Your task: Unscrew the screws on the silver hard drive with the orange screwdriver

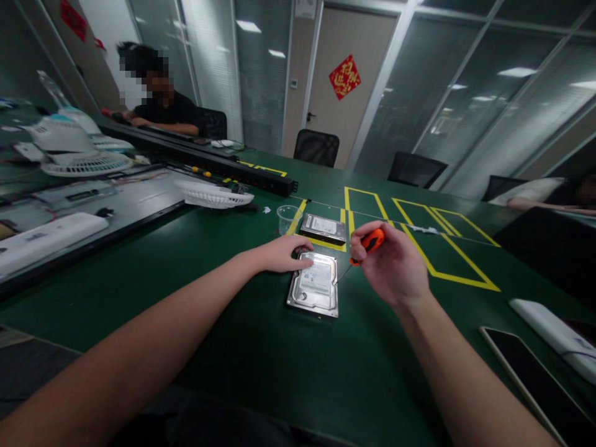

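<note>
A silver hard drive (315, 287) with a white label lies flat on the green table. My left hand (285, 253) rests at its upper left corner, thumb on the top face and fingers curled at the far edge. In my right hand (388, 264) is an orange and black screwdriver (372, 241), its thin shaft pointing down left to the drive's right edge. Whether the tip touches a screw is too small to tell. Just beyond lies a second hard drive (323, 227) inside a yellow tape outline, with a clear plastic cup (287, 220) to its left.
Fan parts (214, 194), a grey panel (135, 192) and a long black bar (261, 177) lie at left. Yellow tape outlines (465, 282) mark the right side. A phone (535, 379) lies near right. A person (162, 112) sits at back left.
</note>
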{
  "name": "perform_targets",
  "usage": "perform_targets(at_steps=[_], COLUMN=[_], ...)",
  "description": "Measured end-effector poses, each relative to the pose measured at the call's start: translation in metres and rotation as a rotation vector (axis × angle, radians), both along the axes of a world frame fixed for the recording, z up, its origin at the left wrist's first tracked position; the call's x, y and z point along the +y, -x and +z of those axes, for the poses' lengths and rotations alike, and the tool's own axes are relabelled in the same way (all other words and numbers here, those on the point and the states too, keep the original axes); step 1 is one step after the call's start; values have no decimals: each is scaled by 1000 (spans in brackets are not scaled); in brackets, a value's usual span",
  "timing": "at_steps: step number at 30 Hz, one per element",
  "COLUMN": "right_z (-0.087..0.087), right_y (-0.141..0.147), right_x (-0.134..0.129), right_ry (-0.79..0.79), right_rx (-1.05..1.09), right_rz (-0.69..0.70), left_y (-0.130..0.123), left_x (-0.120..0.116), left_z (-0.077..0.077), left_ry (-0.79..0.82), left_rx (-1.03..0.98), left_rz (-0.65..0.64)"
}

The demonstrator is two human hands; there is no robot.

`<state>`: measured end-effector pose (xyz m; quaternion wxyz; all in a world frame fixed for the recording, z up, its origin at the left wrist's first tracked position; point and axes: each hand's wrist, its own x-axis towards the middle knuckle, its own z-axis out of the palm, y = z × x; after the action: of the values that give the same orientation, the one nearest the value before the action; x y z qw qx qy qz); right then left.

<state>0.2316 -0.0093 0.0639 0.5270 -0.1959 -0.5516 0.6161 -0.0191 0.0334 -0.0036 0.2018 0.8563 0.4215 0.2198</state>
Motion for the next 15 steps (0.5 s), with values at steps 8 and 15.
perform_targets(at_steps=[8,15], right_z=[2,2], right_y=[2,0], right_x=[-4,-2], right_ry=[-1,-6], right_rx=[-10,-13], right_rz=[-53,-46], left_y=[0,0], left_x=[0,-1], left_z=[0,2], left_ry=[5,8], left_rx=[10,16], left_rz=[8,13])
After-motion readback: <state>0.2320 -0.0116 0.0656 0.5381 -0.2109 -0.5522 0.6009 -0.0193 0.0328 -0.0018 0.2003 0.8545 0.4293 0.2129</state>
